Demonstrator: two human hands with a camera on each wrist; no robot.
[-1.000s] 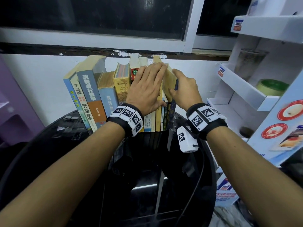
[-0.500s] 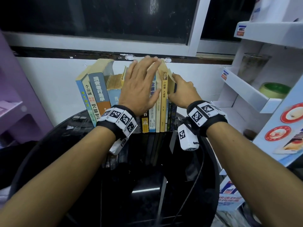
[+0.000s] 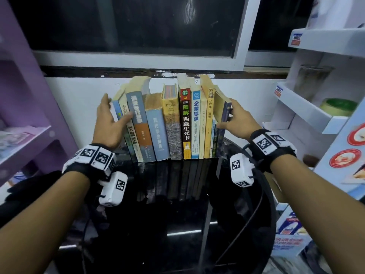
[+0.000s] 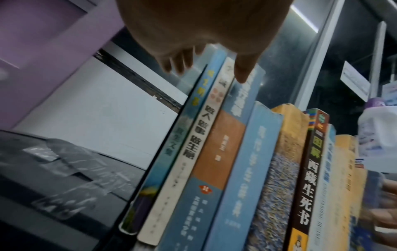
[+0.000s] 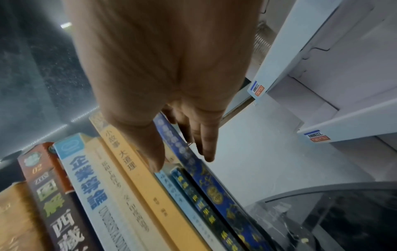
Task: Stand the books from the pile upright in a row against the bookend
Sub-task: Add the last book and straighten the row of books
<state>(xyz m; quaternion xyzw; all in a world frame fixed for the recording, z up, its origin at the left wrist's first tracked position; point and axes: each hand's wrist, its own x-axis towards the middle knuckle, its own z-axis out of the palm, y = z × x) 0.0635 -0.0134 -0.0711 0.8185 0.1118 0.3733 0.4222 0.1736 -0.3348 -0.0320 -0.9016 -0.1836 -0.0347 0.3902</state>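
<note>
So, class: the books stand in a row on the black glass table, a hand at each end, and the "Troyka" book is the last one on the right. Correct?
Not quite. The head view shows the Troyka book mid-row; a dark blue book, under the right hand, ends the row. The left hand holds the other end.

The bench (image 3: 197,224) is black glass, glossy, mirroring the books' (image 3: 185,123) spines. The books are paper with smooth printed covers; their page tops are yellowed and matt, one brownish block (image 3: 153,100) rough at its top edge. The dark blue book (image 5: 206,185) at the right end has a shiny cover. The window (image 3: 158,26) is dark glass in a white painted frame. The white shelves (image 3: 308,113) look like smooth matt card. The wrist bands (image 3: 274,153) are black cloth.
</note>
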